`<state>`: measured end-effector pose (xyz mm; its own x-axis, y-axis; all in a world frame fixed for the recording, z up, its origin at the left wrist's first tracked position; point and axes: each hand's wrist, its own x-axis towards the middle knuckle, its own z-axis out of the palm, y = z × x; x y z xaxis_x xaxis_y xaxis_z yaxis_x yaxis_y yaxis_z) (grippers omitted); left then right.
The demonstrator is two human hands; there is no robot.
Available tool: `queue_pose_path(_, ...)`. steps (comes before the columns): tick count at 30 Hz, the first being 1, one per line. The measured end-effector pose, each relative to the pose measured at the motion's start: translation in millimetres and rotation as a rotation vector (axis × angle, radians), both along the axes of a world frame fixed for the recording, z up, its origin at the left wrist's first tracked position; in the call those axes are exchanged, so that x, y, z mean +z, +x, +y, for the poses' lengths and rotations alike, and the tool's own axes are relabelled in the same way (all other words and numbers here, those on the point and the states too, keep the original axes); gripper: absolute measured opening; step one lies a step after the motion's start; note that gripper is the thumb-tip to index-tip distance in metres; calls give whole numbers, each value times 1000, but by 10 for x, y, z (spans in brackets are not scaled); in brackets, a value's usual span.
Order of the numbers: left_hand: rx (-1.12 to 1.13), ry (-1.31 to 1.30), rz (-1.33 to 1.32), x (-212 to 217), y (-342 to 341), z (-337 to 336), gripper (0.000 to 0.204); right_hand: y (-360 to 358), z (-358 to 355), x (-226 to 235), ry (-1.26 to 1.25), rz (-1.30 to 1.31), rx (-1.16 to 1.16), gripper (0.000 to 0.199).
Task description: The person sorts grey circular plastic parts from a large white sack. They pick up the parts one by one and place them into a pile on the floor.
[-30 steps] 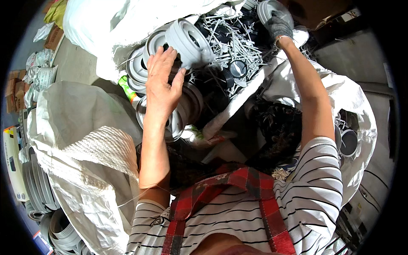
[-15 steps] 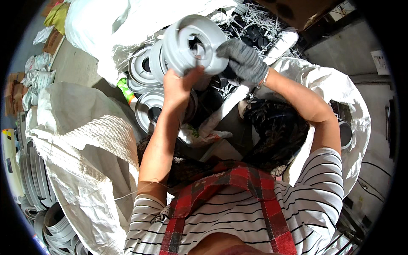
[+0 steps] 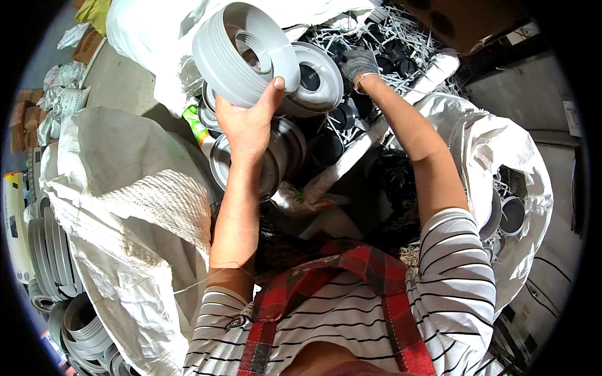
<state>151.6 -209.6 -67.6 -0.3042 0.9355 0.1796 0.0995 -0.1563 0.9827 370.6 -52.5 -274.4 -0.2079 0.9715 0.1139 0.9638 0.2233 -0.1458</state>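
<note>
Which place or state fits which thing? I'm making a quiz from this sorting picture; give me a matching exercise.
Things:
1. left hand
2. right hand
3. white woven sack
4. small black parts

Descriptions:
A. gloved, reaching into the white plastic scrap
B. lying on the person's left
C. bare, holding up a grey ribbed ring
D. in the pile between the arms

Pairs: 1-C, 2-A, 3-B, 4-D

L hand [image 3: 248, 122] bare, raised, fingers gripping; R hand [image 3: 359, 64] gloved, arm stretched fwd, reaching down

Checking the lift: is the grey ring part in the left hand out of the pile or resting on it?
Out. The left hand holds the grey ring part raised above the stacked rings, tilted.
</note>
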Motion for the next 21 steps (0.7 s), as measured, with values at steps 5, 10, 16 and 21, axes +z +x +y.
queue_pose_path(5, 51, 103, 43, -20, -105, -32, 44, -90, -216, 690, 17, 345, -28, 35)
queue_pose_path(10, -14, 104, -111, -1, -63, -94, 46, -15, -420, 1197, 58, 585, 15, 33)
queue_pose_path(16, -171, 59, -270, -37, 1, -187, 44, -282, -1040, 1766, 50, 971, 270, 20)
queue_pose_path(21, -363, -87, -563, -107, -60, -227, 39, -599, -1415, 2066, 89, 826, 375, 34)
